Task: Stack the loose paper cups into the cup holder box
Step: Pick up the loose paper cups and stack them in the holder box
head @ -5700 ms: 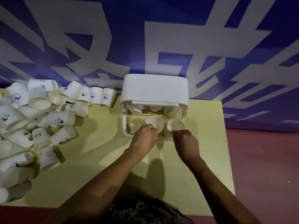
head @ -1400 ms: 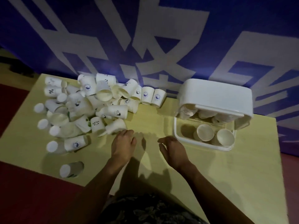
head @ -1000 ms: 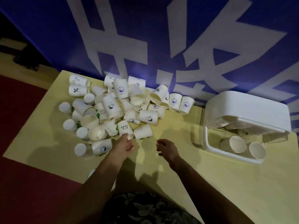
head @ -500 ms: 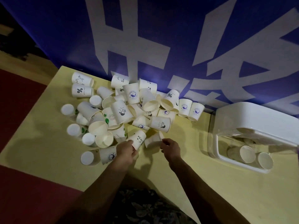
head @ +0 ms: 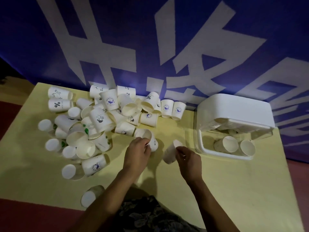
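1. Yellow table point(head: 217, 190) is carrying the heap of loose paper cups point(head: 93, 124) on its left side, against the blue banner point(head: 150, 39).
2. Your left hand point(head: 138, 152) is pinching the rim of a printed cup point(head: 148, 138), fingers closed on it.
3. Your right hand point(head: 188, 159) is gripping a plain cup point(head: 171, 153), tilted.
4. Over at the right, the cup holder box point(head: 234, 113) is showing two stacks point(head: 237, 145) inside.
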{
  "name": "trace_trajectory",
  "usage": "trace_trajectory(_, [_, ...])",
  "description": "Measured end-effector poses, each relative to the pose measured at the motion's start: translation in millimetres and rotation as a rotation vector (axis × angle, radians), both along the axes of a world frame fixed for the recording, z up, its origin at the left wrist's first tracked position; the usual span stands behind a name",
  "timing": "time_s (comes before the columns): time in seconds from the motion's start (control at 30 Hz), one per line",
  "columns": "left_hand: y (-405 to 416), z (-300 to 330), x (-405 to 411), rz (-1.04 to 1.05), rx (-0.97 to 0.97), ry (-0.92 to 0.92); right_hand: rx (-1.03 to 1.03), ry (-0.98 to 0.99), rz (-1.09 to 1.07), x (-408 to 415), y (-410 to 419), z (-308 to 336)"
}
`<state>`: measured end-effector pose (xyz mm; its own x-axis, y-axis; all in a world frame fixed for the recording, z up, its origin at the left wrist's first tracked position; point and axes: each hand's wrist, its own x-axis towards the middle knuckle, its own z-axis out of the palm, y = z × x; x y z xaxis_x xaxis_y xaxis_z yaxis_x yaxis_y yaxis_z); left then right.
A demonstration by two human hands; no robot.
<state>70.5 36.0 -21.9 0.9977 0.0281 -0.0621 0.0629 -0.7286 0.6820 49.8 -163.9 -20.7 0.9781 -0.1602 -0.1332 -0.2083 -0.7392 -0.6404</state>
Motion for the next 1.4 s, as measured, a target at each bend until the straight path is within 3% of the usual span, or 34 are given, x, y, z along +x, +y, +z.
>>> trace_trajectory(0.27, [-100.0,30.1,-6.0,-0.123,0.077,-0.168,-0.143,-0.168,0.028,-11.2,-79.1,22.2])
trace_trajectory(0.8, [-288.8,47.3,5.0,-0.271,0.044,-0.154,-0.137,-0.265,-0.036,-13.4,-261.5,24.7])
trace_trajectory(1.03, [-331.5,43.4,12.4,-0.35,0.106,-0.088,-0.155,-0.279,-0.018,-8.4,-309.5,21.4])
trace_trajectory(1.4, [-359.2,-0.5,39.7,-0.496,0.453,0.152,-0.268,-0.06,0.137,12.3,-328.5,-14.9])
